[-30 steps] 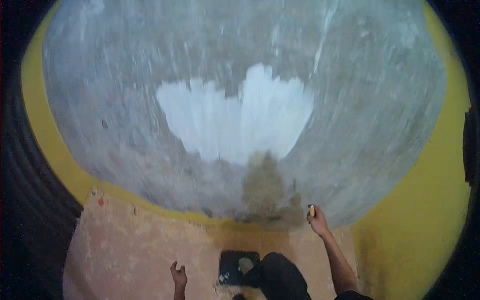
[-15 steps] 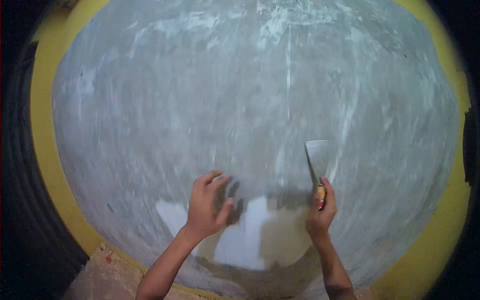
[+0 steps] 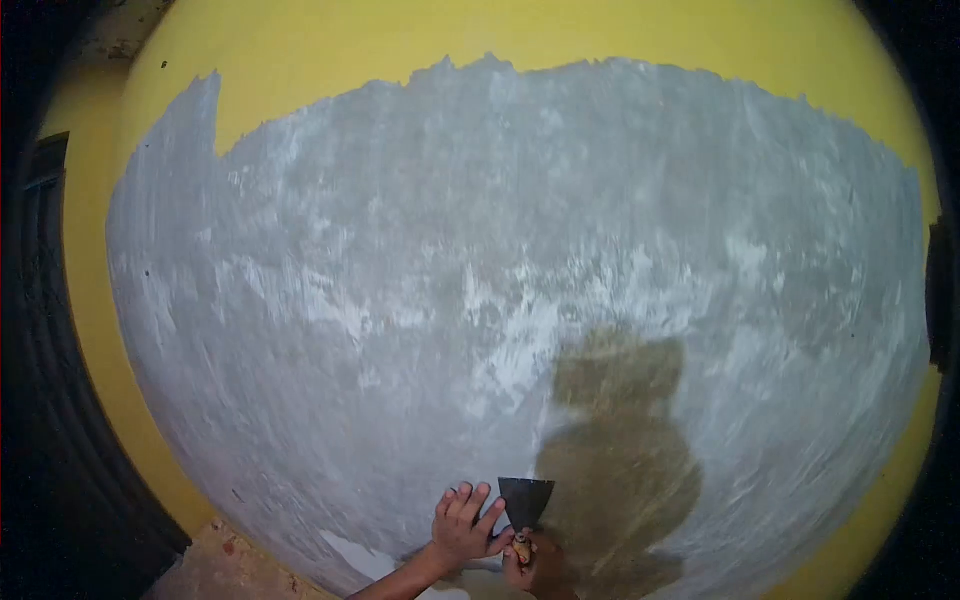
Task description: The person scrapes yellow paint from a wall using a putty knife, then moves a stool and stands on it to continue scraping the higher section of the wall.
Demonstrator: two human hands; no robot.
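Observation:
A putty knife with a dark, flared blade and a short yellowish handle is gripped in my right hand, low in the view. Its blade points up along the wall. Just left of it is my left hand, open, fingers stretched upward beside the blade. The thumb of that hand reaches to the base of the knife; whether it touches cannot be made out. Behind both hands stands a grey plastered wall with white streaks of filler.
Yellow paint borders the grey patch with a ragged upper edge. A dark shuttered opening is at the left. Bits of debris lie on the floor at lower left. A shadow falls on the wall at right.
The view has tilted up, bringing yellow wall in at the top. My hands, previously apart, are now close together low down, and the putty knife has come over beside my left hand.

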